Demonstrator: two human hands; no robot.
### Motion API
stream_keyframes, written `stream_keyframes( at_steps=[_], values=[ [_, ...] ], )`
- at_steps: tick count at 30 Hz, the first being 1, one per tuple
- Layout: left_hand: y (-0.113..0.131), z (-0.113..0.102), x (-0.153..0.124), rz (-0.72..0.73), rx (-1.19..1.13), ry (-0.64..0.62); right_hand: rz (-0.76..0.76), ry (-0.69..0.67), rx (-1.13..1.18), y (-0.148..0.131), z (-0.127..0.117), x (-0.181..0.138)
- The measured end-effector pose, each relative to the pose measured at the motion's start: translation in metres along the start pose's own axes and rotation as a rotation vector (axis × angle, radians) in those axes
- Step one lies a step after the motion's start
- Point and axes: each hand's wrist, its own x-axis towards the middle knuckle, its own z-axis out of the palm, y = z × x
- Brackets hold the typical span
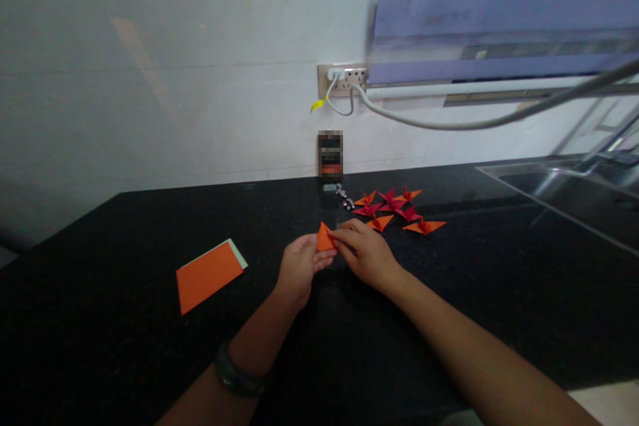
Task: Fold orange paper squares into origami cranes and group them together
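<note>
A small folded piece of orange paper (325, 238), pointed at the top, is held up between my two hands over the black counter. My left hand (298, 267) grips its left side and lower edge, with fingers passing behind it. From the right, my right hand (368, 251) pinches the paper's right edge between thumb and fingers. Just beyond my right hand lie several folded paper cranes in orange and red, the nearest being an orange crane (425, 225). The finer folds in the held paper are too small to make out.
Orange paper sheets (210, 276) with a pale green one beneath lie on the black counter (124, 346) to the left. A phone-like blurred object (330, 156) leans on the wall, a beaded strap before it. A sink (589, 193) sits right; a cable (449, 124) hangs above.
</note>
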Motion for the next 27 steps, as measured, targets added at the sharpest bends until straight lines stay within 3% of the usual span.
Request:
stream_keyframes(
  at_steps=[21, 27],
  values=[
    [0.0026, 0.0034, -0.0052, 0.006, 0.133, -0.048, 0.103, 0.074, 0.103, -0.0019, 0.0016, 0.0025],
    [0.0001, 0.0014, -0.0044, 0.001, 0.143, -0.105, 0.134, 0.033, 0.139, -0.0009, 0.0040, 0.0022]
  ],
)
